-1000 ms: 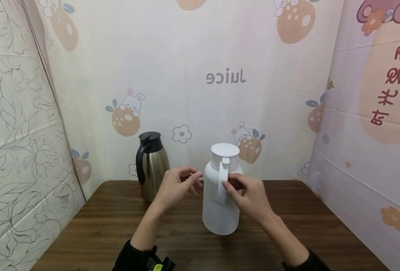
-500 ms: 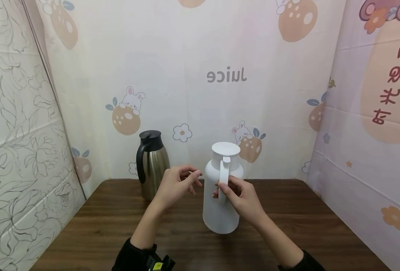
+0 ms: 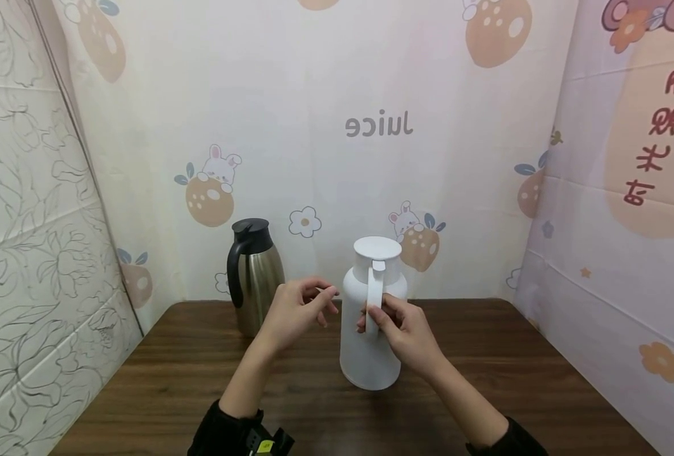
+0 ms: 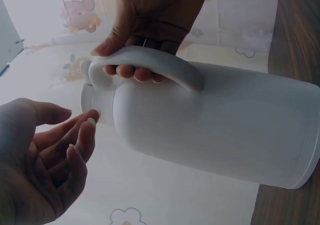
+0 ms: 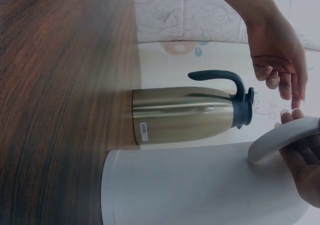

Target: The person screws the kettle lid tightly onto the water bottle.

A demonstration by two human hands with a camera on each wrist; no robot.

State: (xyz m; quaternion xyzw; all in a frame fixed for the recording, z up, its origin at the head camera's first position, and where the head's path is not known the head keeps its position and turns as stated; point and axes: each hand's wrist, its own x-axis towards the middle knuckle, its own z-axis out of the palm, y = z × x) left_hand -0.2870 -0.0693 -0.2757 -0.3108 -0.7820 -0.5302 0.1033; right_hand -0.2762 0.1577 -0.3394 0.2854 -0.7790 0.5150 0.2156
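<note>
A white thermos jug (image 3: 365,361) with a flat round lid stands upright on the wooden table, its handle facing me. My right hand (image 3: 408,334) grips that handle; in the left wrist view the fingers (image 4: 142,74) pass through the loop and the thumb lies along its top. Left of the jug, my left hand (image 3: 299,311) hovers in the air with loosely bent fingers and nothing in them. Its fingertips point toward the jug's neck, as the left wrist view shows.
Behind my left hand, near the table's back edge, stands a steel thermos jug (image 3: 260,285) with a black lid and handle. Printed cloth walls (image 3: 291,158) enclose the brown wooden table (image 3: 183,380) at the back and sides.
My right hand has moved left from beside the handle, and its fingers have closed round it. My left hand has hardly moved, and both jugs stand where they were.
</note>
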